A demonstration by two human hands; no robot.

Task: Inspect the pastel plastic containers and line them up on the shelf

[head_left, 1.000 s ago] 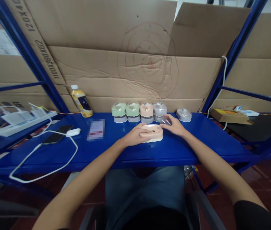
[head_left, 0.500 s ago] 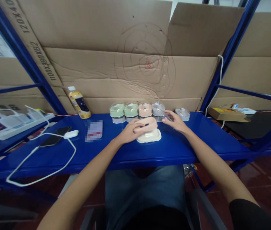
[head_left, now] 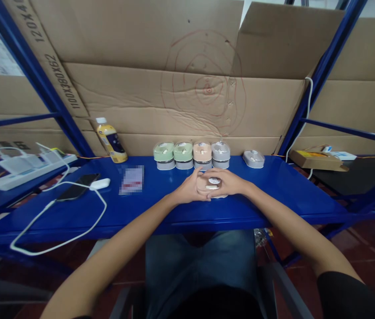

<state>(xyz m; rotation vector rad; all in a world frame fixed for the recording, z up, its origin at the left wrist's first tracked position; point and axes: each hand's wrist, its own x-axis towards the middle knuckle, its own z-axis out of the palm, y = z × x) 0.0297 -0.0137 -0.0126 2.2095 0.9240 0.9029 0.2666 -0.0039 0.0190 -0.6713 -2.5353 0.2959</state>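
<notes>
A small pink box piece point(head_left: 203, 182), with a label and a pale handle on top, sits low over the blue table, partly hidden by fingers. My left hand point(head_left: 187, 189) is wrapped round its left side. From the right, my right hand point(head_left: 231, 181) grips the same piece, its fingers reaching across the top. The edge of a cream-coloured piece point(head_left: 222, 196) shows below on the right. Just behind my hands stand stacked boxes in a row: two green boxes point(head_left: 164, 153), a peach box point(head_left: 202, 153) and a grey box point(head_left: 221, 153).
One grey box point(head_left: 254, 159) stands alone at the right. On the left are a drink bottle point(head_left: 112, 141), a blurred packet point(head_left: 132, 180), a phone point(head_left: 77, 188), a white cable point(head_left: 102, 208) and a power strip point(head_left: 31, 173). Blue posts and cardboard enclose the table point(head_left: 287, 195).
The pink piece has gone from tilted in my left hand to lying level between both hands. My right hand has moved left onto it, bringing the clear piece it held.
</notes>
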